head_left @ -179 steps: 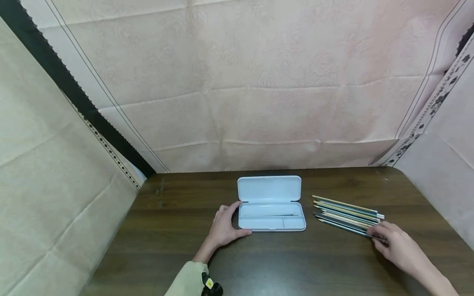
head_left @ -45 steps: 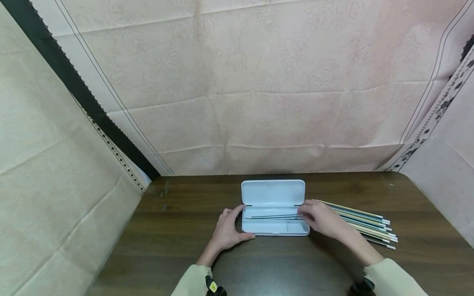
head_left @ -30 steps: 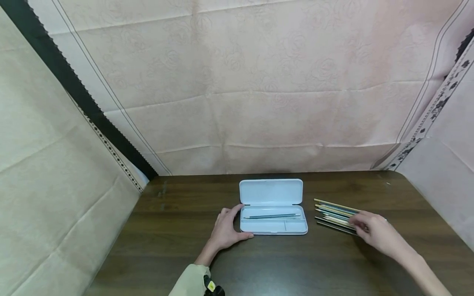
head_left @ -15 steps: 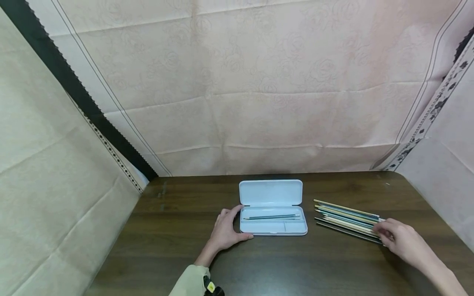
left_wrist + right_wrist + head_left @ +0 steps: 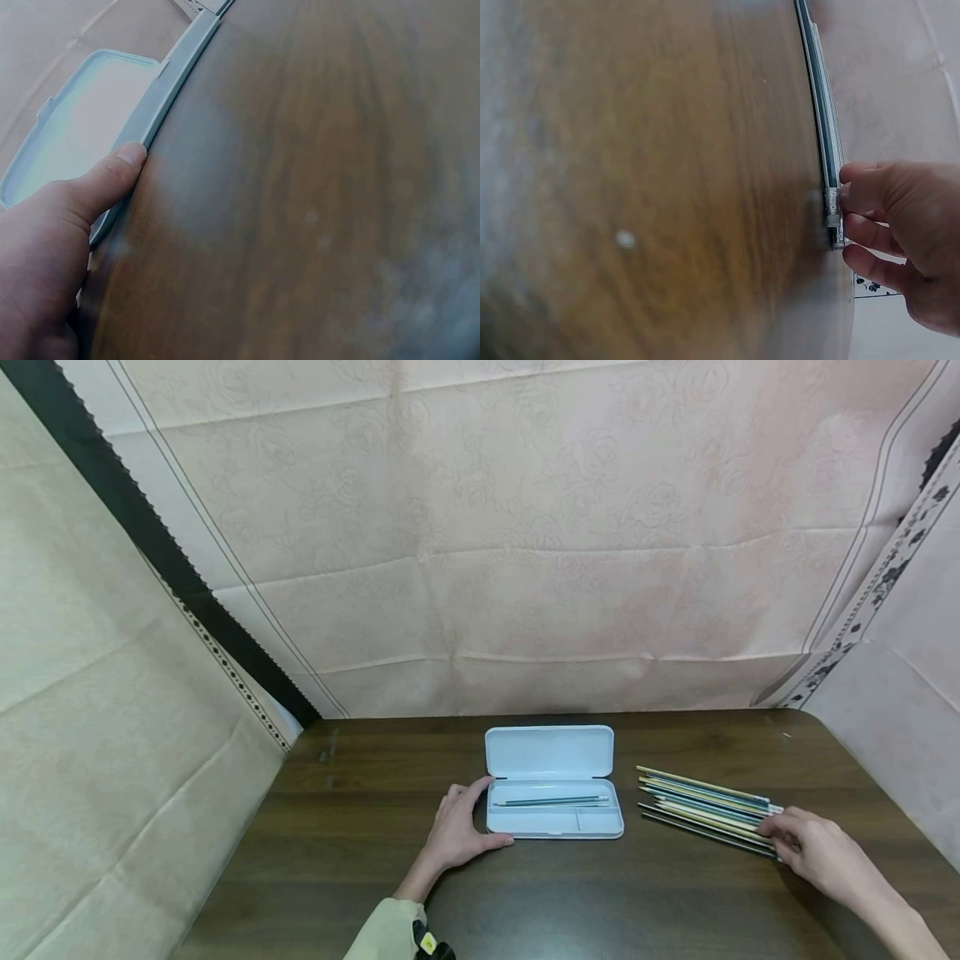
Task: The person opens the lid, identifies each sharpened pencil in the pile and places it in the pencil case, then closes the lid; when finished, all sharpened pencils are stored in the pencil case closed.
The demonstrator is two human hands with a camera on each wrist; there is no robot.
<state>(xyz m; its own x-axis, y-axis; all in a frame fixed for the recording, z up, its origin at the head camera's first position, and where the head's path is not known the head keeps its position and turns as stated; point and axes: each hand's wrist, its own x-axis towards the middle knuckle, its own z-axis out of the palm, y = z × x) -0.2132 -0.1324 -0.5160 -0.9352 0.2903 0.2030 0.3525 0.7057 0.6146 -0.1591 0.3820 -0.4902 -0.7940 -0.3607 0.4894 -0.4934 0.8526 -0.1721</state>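
A light blue pencil case (image 5: 525, 827) lies with its lid (image 5: 549, 752) raised at the back. A few pencils (image 5: 552, 801) rest in its long rear compartment. My left hand (image 5: 456, 828) holds the case's left end, thumb at the front edge and fingers behind; the left wrist view shows the thumb (image 5: 112, 176) against the rim. To the right lies a row of several pencils (image 5: 701, 799), some green, some yellowish, some dark. At their right-hand ends my right hand (image 5: 819, 852) pinches a pencil (image 5: 826, 127) near its metal ferrule. The fingers partly hide the pencil ends.
The brown wooden table (image 5: 375, 760) stretches under both hands. Pale patterned cloth (image 5: 525, 568) hangs behind its far edge, with more cloth at the left and right sides. A black band (image 5: 165, 552) runs down the left cloth.
The right hand went from the case back to the loose pencils, then to their right-hand ends. More pencils lie in the case than six seconds ago. The left hand stays on the case.
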